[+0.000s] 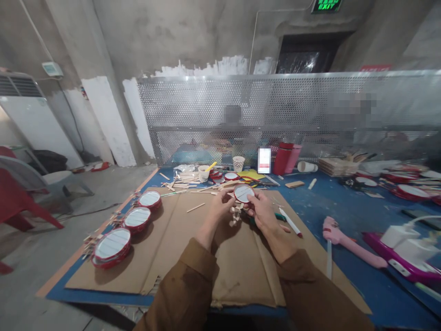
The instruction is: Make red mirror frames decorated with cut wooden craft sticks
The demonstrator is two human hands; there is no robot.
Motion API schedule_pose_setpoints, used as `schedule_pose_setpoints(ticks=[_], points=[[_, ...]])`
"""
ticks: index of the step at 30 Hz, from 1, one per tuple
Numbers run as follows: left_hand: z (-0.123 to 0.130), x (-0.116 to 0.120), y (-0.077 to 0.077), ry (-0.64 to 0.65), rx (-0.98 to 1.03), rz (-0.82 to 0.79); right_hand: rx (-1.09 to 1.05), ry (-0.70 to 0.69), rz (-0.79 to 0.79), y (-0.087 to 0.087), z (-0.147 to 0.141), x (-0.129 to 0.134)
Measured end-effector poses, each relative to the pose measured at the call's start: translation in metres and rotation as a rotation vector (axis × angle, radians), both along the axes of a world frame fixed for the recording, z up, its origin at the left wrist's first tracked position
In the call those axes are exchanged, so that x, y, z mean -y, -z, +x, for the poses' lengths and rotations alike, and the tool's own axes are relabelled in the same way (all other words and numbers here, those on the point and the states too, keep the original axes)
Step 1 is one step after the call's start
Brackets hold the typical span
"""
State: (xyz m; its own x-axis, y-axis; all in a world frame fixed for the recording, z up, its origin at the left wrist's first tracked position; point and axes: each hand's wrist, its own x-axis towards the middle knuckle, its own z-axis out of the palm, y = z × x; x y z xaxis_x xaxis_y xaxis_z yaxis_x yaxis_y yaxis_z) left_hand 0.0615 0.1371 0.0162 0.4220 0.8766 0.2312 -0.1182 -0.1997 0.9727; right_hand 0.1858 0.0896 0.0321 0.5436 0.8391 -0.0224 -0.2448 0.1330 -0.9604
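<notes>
Between my two hands is a small round mirror-like disc with a red rim point(244, 193), raised above the cardboard sheet point(179, 239). My left hand point(223, 205) grips its left edge, and my right hand point(261, 207) pinches its right side with the thumb on the face. Short wooden sticks point(236, 215) hang below the disc; whether they are joined to it is hard to tell. Three similar red-rimmed pieces, a near one point(112, 244), a middle one point(137, 218) and a far one point(149, 199), stand in a row on the left, with sticks at their outer sides.
A pink glue gun point(353, 246) and a purple power strip point(389, 264) lie on the right. A marker point(290, 222) is beside my right hand. Cups, a lit phone point(264, 161), a red bottle point(283, 158) and loose sticks line the back, before a perforated metal screen point(200, 103).
</notes>
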Motion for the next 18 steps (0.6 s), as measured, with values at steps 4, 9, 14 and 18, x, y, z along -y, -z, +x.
schedule_pose_setpoints(ticks=[4, 9, 14, 18], points=[[-0.002, -0.003, -0.001, 0.039, 0.007, 0.081, -0.035, -0.022, -0.001, -0.001, 0.0, 0.001], [-0.008, -0.007, -0.002, 0.07, -0.013, 0.133, -0.047, -0.056, -0.027, -0.002, 0.002, 0.001], [-0.012, -0.009, -0.003, 0.088, -0.005, 0.137, -0.043, -0.087, -0.043, -0.001, 0.003, 0.001], [-0.013, -0.009, -0.003, 0.112, -0.014, 0.126, -0.036, -0.105, -0.041, 0.001, 0.005, 0.0]])
